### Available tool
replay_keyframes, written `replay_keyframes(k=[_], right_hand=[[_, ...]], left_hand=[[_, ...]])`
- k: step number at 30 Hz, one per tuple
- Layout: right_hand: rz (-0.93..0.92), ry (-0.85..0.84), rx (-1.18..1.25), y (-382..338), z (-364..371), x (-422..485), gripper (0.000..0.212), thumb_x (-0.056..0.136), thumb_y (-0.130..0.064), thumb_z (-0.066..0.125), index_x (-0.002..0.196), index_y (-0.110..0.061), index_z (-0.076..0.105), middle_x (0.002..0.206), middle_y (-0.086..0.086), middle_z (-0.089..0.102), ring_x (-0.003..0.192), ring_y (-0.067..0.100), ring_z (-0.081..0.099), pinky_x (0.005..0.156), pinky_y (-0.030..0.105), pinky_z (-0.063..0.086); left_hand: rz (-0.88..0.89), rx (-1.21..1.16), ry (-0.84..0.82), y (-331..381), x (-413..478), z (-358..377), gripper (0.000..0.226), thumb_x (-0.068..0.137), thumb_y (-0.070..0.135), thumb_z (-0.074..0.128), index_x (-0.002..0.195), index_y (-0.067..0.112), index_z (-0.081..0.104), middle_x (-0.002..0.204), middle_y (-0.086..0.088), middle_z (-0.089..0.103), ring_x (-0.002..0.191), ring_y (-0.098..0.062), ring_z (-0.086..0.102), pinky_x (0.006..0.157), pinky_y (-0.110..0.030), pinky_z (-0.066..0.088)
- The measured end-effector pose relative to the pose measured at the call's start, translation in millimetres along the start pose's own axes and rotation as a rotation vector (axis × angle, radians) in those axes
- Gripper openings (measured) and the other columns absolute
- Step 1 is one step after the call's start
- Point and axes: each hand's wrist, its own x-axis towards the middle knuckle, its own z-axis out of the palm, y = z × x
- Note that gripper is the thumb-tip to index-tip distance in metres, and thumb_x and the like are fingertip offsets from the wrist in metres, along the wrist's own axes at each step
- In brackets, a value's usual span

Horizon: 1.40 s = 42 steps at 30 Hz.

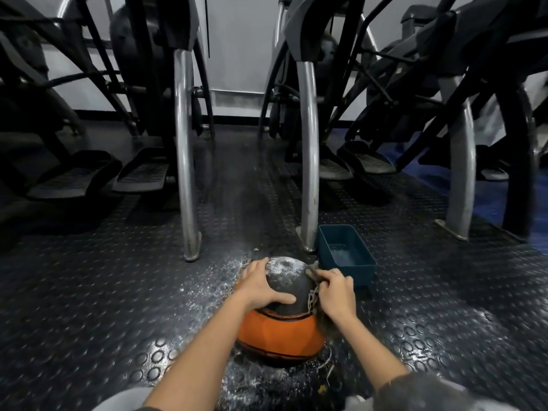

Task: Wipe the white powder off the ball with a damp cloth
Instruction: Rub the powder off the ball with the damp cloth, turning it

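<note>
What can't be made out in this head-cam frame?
Head view only.
- grey frayed cloth: mostly hidden by the right hand gripping it.
- dark round powder-dusted ball: left side under the left hand, underside sunk in the orange basketball.
- blue rectangular plastic tub: contents unclear, blurred.

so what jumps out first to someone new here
A dark ball dusted with white powder sits on an orange basketball low in the middle, the left hand holding it and the right hand gripping a cloth at its side. A blue tub stands just right.
</note>
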Motion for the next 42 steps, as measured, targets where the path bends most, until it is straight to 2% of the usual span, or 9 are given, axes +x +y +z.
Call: replay_keyframes(k=[5, 12, 16, 18, 24, 30, 36, 40, 42], right_hand=[[-0.258, 0.075, -0.047, -1, 3, -48, 0.036, 0.092, -0.009, 0.046, 0.119, -0.024, 0.064, 0.115, -0.009, 0.054, 0.102, 0.013, 0.038, 0.088, 0.028, 0.038], [-0.024, -0.001, 0.006, 3, -4, -2, 0.037, 0.095, -0.007, 0.041, 0.122, -0.02, 0.062, 0.125, -0.002, 0.056, 0.113, 0.023, 0.041, 0.095, 0.035, 0.038], [-0.276, 0.12, -0.023, -2, 2, -52, 0.034, 0.091, -0.007, 0.05, 0.117, -0.02, 0.066, 0.113, -0.006, 0.058, 0.101, 0.016, 0.041, 0.086, 0.03, 0.041], [-0.312, 0.107, -0.05, 1, 3, -51, 0.034, 0.091, -0.008, 0.049, 0.118, -0.021, 0.066, 0.114, -0.007, 0.058, 0.102, 0.016, 0.042, 0.086, 0.03, 0.041], [-0.019, -0.033, 0.067, 16, -2, 5, 0.037, 0.094, -0.006, 0.043, 0.122, -0.019, 0.062, 0.125, 0.0, 0.057, 0.115, 0.022, 0.044, 0.095, 0.035, 0.039], [-0.417, 0.158, 0.025, 13, 8, -57, 0.033, 0.085, -0.003, 0.056, 0.11, -0.02, 0.07, 0.108, -0.006, 0.059, 0.094, 0.013, 0.041, 0.082, 0.03, 0.041], [-0.006, -0.109, 0.155, 44, 1, 8, 0.036, 0.092, -0.003, 0.047, 0.125, -0.009, 0.059, 0.12, 0.004, 0.059, 0.118, 0.027, 0.049, 0.1, 0.035, 0.039], [-0.042, -0.028, 0.139, 46, 5, -17, 0.035, 0.093, -0.004, 0.048, 0.124, -0.012, 0.06, 0.118, -0.001, 0.058, 0.11, 0.02, 0.048, 0.093, 0.029, 0.039], [-0.09, 0.024, 0.093, 43, 9, -29, 0.035, 0.094, -0.008, 0.047, 0.126, -0.015, 0.059, 0.117, -0.004, 0.056, 0.102, 0.013, 0.041, 0.086, 0.024, 0.034]], left_hand=[[0.028, -0.01, -0.03, -8, 1, -4, 0.117, 0.061, 0.042, 0.087, 0.151, 0.021, 0.016, 0.157, -0.002, 0.011, 0.145, -0.023, 0.009, 0.117, -0.041, 0.016], [0.01, 0.002, -0.018, -5, -10, -1, 0.119, 0.06, 0.046, 0.086, 0.151, 0.024, 0.012, 0.158, 0.001, 0.006, 0.146, -0.023, 0.003, 0.118, -0.047, 0.015], [0.029, -0.008, -0.02, -6, -8, -3, 0.117, 0.061, 0.042, 0.086, 0.151, 0.024, 0.014, 0.158, -0.001, 0.008, 0.145, -0.022, 0.006, 0.118, -0.043, 0.015], [0.039, -0.022, -0.045, -9, -7, -5, 0.117, 0.061, 0.039, 0.087, 0.152, 0.023, 0.014, 0.158, 0.0, 0.009, 0.145, -0.02, 0.007, 0.117, -0.041, 0.016], [0.045, -0.026, -0.037, -11, -11, -2, 0.118, 0.061, 0.043, 0.087, 0.151, 0.025, 0.014, 0.158, 0.002, 0.006, 0.146, -0.019, 0.002, 0.118, -0.044, 0.013], [0.08, -0.059, -0.075, -17, -13, -9, 0.114, 0.064, 0.035, 0.087, 0.151, 0.027, 0.014, 0.157, 0.004, 0.007, 0.145, -0.017, 0.004, 0.117, -0.041, 0.014], [0.114, 0.008, -0.14, -19, -18, -13, 0.114, 0.065, 0.039, 0.085, 0.15, 0.032, 0.009, 0.158, 0.007, 0.001, 0.146, -0.018, -0.004, 0.118, -0.047, 0.01], [0.103, 0.072, -0.151, -21, -15, -27, 0.112, 0.068, 0.033, 0.084, 0.151, 0.029, 0.009, 0.158, 0.004, -0.001, 0.146, -0.018, -0.008, 0.117, -0.044, 0.007], [-0.011, 0.062, -0.145, -20, -12, -37, 0.114, 0.068, 0.035, 0.084, 0.152, 0.03, 0.007, 0.158, 0.0, -0.003, 0.146, -0.024, -0.003, 0.116, -0.046, 0.011]])
